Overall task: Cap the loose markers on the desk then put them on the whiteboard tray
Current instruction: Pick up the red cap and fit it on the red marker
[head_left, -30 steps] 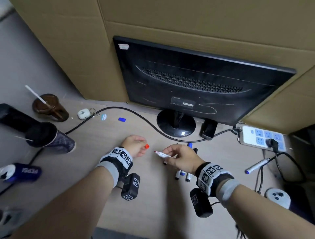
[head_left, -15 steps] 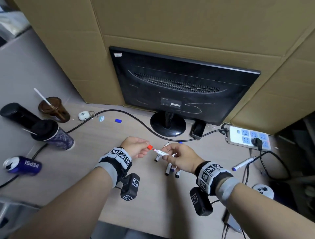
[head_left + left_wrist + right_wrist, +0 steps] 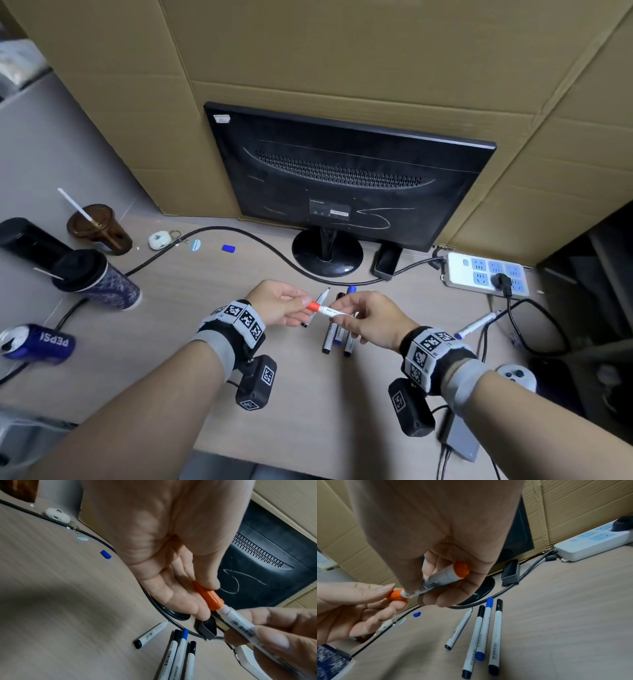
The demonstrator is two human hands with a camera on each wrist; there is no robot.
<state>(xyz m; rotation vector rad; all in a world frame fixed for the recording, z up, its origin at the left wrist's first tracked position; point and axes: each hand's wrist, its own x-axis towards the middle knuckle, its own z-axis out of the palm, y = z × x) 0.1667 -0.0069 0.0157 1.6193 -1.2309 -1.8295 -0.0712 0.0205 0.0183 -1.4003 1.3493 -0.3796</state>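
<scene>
Both hands have come together since a moment ago, and the orange cap [image 3: 208, 597] now sits on the tip of the white marker [image 3: 240, 623], where before there was a gap between them. My left hand [image 3: 281, 303] pinches the cap with thumb and fingers. My right hand [image 3: 371, 320] grips the marker's body, fingers curled round it. I hold the marker up in the air, over the middle of the bench [image 3: 171, 325], just in front of the screen's round foot [image 3: 327, 253].

I think the cap is on, but I cannot tell if it has clicked tight. One more push may be needed.

Four more markers [image 3: 481, 632] lie on the bench under my hands. Three have caps. One thin one [image 3: 459, 628] shows a bare tip. A small blue cap [image 3: 228, 248] lies alone near the far edge of the bench, by the black cable [image 3: 239, 236]. Another marker [image 3: 478, 323] lies near the right edge, by the power strip [image 3: 459, 270].

So I judge one marker is nearly done, and more still need caps. I cannot see the whiteboard tray in any view.
</scene>
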